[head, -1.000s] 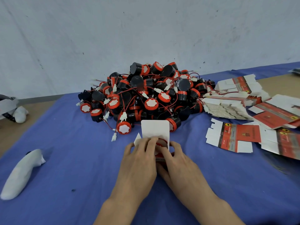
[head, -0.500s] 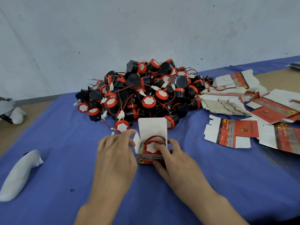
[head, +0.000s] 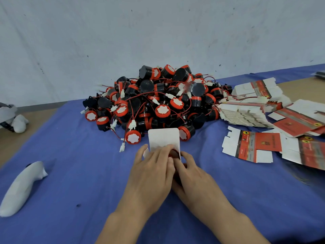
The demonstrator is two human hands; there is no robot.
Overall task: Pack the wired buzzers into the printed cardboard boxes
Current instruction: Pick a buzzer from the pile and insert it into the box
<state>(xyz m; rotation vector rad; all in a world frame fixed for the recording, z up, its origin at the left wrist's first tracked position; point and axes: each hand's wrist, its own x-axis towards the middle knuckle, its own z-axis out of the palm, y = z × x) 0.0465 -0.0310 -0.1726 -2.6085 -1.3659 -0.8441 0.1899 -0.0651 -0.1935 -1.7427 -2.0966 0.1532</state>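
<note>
A small printed cardboard box (head: 164,140) stands on the blue cloth in front of me, its white lid flap upright. A red buzzer rim shows just inside the box, mostly hidden by fingers. My left hand (head: 151,169) lies over the box opening, its fingers pressing down on what is inside. My right hand (head: 192,171) holds the box from the right and front, fingers curled against it. Behind the box lies a big pile of black and red wired buzzers (head: 158,101).
Flat unfolded printed boxes (head: 251,147) lie to the right, with a stack of them (head: 244,115) behind. A white elongated object (head: 22,187) rests on the cloth at the left. A grey wall rises close behind the pile.
Half a second ago my left hand was off to the left and the buzzer showed in the open box. It has come back over the opening and covers the buzzer.
</note>
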